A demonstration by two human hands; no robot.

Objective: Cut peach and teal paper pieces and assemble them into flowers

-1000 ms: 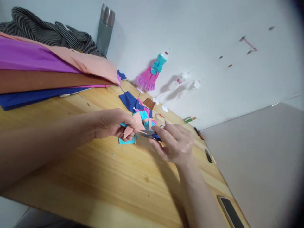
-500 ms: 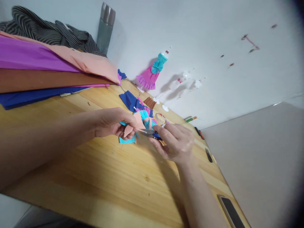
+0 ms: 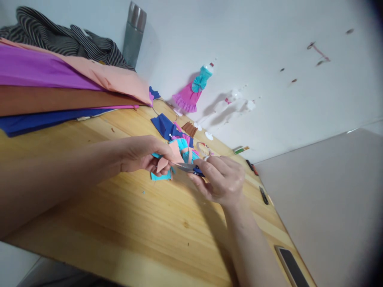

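My left hand (image 3: 152,154) is closed on a peach piece of crepe-like paper (image 3: 176,152), pinching it between thumb and fingers. One pointed flap of the paper hangs below the thumb. My right hand (image 3: 220,177) grips a pair of scissors (image 3: 191,168) with dark blue handles. Its blades point left and meet the paper's edge at my left fingertips; whether they are apart I cannot tell. Behind the hands lie turquoise scraps (image 3: 160,175), a dark blue piece (image 3: 164,126) and a brown pleated piece (image 3: 189,128).
Stacked coloured sheets (image 3: 60,99) and a striped cloth (image 3: 66,44) fill the left back, beside a grey flask (image 3: 133,38). Against the wall stands a small figure in a pink dress (image 3: 191,93). A tape roll (image 3: 204,149), a cutter knife (image 3: 263,195) and a phone (image 3: 291,265) lie rightward.
Almost nothing differs. The whole view has shifted very slightly; both hands, the peach paper and the scissors keep nearly the same positions.
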